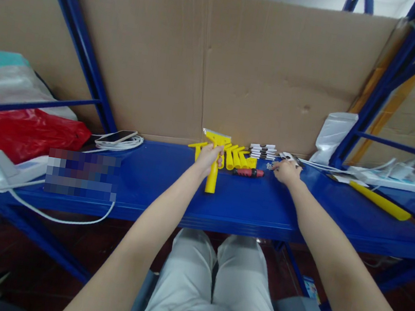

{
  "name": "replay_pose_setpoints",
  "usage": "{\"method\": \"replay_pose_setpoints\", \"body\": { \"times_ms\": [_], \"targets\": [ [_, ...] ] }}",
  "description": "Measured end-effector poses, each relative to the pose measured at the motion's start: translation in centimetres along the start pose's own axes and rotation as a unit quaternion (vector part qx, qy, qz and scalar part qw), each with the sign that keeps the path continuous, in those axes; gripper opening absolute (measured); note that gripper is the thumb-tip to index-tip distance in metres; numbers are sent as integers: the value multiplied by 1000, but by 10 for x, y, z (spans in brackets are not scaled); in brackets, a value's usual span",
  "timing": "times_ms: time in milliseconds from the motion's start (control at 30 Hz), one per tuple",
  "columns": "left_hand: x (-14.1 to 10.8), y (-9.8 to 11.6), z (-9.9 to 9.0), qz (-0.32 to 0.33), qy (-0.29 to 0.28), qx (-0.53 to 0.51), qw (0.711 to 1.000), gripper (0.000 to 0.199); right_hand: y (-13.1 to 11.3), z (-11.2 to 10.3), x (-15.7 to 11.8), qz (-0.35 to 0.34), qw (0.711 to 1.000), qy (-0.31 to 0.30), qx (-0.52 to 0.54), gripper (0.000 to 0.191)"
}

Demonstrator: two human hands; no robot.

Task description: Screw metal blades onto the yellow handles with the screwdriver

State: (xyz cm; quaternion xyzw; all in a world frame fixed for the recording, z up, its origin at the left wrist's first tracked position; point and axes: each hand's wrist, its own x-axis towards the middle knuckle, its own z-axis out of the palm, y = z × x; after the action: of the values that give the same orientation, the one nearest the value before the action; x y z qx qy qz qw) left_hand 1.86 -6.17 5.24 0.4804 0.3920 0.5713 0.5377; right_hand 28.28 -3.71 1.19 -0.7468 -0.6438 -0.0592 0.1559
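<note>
My left hand (210, 157) is wrapped round a yellow scraper (212, 177), its wide blade end up and its handle pointing toward me. Several yellow handles (236, 158) lie in a row just right of it. A red and black screwdriver (248, 172) rests in front of that row. At the right, my right hand (286, 171) is low over the blue shelf, its fingertips at a small pile of metal screws (269, 166); whether it pinches any is too small to tell. Behind the screwdriver sits a stack of small white and dark packets (263, 151).
Cardboard (274, 77) stands along the back. On the left are a red bag (31, 132), a phone (119, 136) and white cables. A silvery pouch (333, 138), a power strip (391, 180) and a long yellow piece (380, 201) are on the right of the blue shelf (148, 183).
</note>
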Motion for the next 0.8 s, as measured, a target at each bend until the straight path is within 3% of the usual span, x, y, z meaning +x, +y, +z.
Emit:
{"method": "replay_pose_setpoints", "body": {
  "times_ms": [300,567,800],
  "targets": [
    [2,-15,4,-92,-74,67,991,21,-3,1,1,7,1000,-4,-22,33],
    [1,-18,5,-110,-119,103,981,21,-4,1,3,1,999,-23,-29,32],
    [-2,-15,5,-112,-135,101,979,20,-4,-1,4,12,999,-40,-2,19]
  ]
}}
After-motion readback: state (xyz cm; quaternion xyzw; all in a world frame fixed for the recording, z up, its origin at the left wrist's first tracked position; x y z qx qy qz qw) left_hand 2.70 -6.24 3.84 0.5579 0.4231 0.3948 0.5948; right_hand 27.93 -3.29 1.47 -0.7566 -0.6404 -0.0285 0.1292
